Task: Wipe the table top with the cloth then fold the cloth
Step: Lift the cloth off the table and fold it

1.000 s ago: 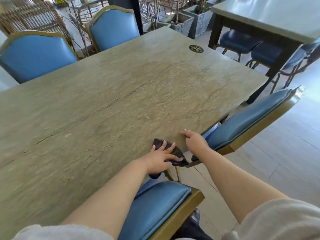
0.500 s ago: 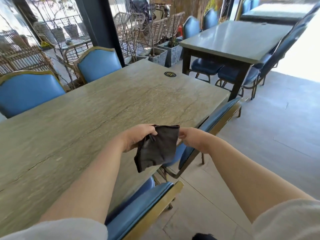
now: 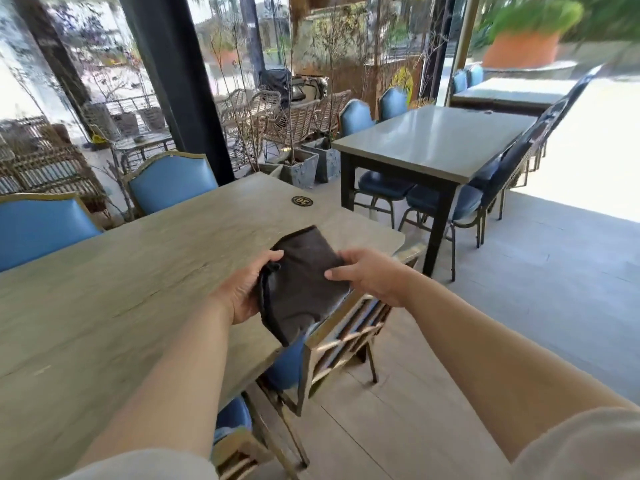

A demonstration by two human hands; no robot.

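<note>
A dark brown cloth (image 3: 303,282) is held up in the air over the near right edge of the stone table top (image 3: 121,289). My left hand (image 3: 244,292) grips its left edge, fingers curled round the fabric. My right hand (image 3: 369,275) pinches its right side, thumb on top. The cloth is spread roughly flat between both hands, its lower corner hanging down past the table edge.
Blue padded chairs stand at the near edge (image 3: 332,337) and at the far side (image 3: 173,183). A round number plate (image 3: 302,201) lies near the table's far corner. A second table (image 3: 440,140) with chairs stands to the right across tiled floor.
The cloth has been lifted off the table edge and opened out between both hands. My view has tilted up toward the room.
</note>
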